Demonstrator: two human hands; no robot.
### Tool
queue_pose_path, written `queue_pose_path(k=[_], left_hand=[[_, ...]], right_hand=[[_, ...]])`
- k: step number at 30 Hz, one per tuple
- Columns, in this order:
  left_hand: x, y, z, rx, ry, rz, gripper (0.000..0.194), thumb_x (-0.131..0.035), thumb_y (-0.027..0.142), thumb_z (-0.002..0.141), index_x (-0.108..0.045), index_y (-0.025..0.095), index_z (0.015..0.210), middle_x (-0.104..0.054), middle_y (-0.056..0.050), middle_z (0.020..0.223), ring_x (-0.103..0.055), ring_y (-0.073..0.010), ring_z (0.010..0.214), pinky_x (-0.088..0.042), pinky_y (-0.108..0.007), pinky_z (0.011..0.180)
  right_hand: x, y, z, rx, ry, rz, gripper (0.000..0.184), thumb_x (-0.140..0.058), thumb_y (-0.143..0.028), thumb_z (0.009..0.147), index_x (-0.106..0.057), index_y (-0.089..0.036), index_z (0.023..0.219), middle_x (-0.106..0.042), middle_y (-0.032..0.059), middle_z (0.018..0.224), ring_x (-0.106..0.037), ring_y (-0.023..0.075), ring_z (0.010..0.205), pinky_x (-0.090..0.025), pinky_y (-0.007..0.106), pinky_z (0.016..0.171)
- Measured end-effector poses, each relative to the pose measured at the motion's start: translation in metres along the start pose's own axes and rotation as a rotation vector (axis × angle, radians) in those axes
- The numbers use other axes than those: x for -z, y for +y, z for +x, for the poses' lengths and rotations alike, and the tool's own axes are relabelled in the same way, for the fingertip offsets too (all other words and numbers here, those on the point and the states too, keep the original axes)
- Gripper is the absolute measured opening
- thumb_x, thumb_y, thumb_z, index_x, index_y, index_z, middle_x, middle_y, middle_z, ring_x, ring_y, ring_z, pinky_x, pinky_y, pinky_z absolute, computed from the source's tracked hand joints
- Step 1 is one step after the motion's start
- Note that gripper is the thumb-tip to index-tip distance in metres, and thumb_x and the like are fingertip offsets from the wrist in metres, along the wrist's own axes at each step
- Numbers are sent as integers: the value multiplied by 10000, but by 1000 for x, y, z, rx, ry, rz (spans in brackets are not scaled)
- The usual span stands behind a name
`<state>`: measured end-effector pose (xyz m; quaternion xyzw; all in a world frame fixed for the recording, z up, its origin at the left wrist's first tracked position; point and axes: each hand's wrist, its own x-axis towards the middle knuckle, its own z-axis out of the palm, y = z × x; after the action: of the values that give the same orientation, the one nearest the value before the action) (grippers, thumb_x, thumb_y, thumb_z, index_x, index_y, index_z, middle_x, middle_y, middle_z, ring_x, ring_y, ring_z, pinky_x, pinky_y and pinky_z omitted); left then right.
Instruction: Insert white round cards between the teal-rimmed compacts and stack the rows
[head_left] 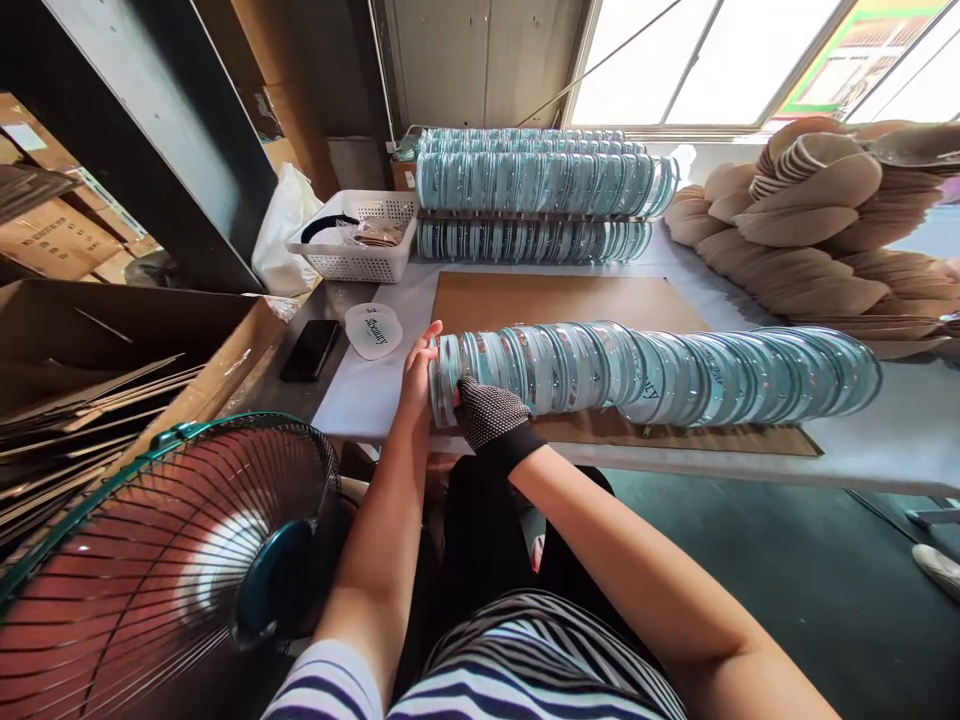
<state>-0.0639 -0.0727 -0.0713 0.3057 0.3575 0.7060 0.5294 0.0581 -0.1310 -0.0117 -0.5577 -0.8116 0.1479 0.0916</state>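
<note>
A long row of clear, bluish round plastic pieces (585, 370) with rims stands on edge along the front of the table, with dark print showing on some. At the row's left end my bare left hand (421, 368) grips the end piece, its fingertips over the upper edge. My right hand (491, 415), in a dark dotted glove, is closed against the front of the same end; its fingertips are partly hidden among the rims. Beneath the row lies a brown cardboard sheet (555, 298). A whitish printed piece (373, 332) rests flat left of my left hand.
More clear pieces (532, 185) are stacked in rows at the back. Beige oval pads (810, 250) pile up at right. A white basket (356, 262) and a black phone (310, 350) lie left. A caged fan (187, 540) and open carton (202, 375) stand near my left arm.
</note>
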Motion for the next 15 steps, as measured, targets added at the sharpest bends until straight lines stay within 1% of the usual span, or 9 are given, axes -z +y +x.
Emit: queue_pose_path(k=[3,5,6,8,9,11,13,14,15], left_hand=[[1,-1,2,-58,22,-15,478,-552,211,700,-670,184,1162,-685,-57,1090,-631,-127,755,-483,-223,635],[0,-1,1,-55,21,-27,490,-551,213,694,-667,182,1169,-692,-52,1031,-631,-133,763,-479,-224,644],[-1,0,0,-45,18,-29,505,-543,219,696,-655,183,1187,-692,-49,992,-626,-134,741,-475,-227,632],[-3,1,-4,-26,11,-26,527,-531,227,713,-627,190,1230,-683,-39,928,-605,-126,681,-465,-225,603],[-4,2,-6,-18,2,-13,526,-529,235,729,-617,198,1247,-674,-31,889,-580,-114,627,-450,-219,572],[-6,4,-10,-10,-21,52,502,-525,267,773,-609,223,1267,-642,-11,809,-483,-81,500,-381,-199,477],[-6,7,-14,-21,-39,153,479,-518,301,810,-607,243,1277,-622,-4,784,-402,-61,440,-310,-190,417],[-6,7,-16,-34,-48,209,470,-514,314,822,-609,243,1276,-621,-7,789,-399,-61,440,-306,-189,412],[-5,8,-18,-54,-55,261,459,-514,324,830,-614,238,1269,-628,-16,809,-429,-68,464,-334,-187,430]], right_hand=[[-2,-10,2,28,-119,-93,254,-431,-185,937,-649,-135,1058,-698,239,1003,-675,386,995,-489,570,813],[-7,-9,0,12,-131,-45,218,-457,-150,913,-652,-137,1011,-692,244,1037,-665,393,1016,-474,608,839],[-9,-6,-1,4,-143,73,178,-495,-147,892,-640,-144,994,-697,228,1027,-670,372,1002,-481,588,851],[-15,2,-6,1,-206,433,138,-569,-166,849,-591,-169,985,-714,153,940,-689,282,899,-526,480,834],[-18,6,-8,7,-257,636,144,-571,-200,852,-558,-182,994,-712,107,883,-683,226,807,-549,413,785],[-22,12,-12,-4,-382,1036,142,-516,-283,890,-501,-199,1004,-677,28,770,-610,140,613,-555,310,641],[-25,15,-12,-39,-475,1355,144,-496,-310,898,-472,-210,999,-622,-23,683,-524,104,505,-516,249,528],[-26,15,-10,-64,-512,1513,150,-517,-309,890,-468,-212,993,-606,-34,667,-510,99,493,-503,235,510],[-27,14,-7,-87,-533,1651,153,-532,-307,886,-467,-213,988,-606,-34,671,-517,99,498,-503,231,515]])
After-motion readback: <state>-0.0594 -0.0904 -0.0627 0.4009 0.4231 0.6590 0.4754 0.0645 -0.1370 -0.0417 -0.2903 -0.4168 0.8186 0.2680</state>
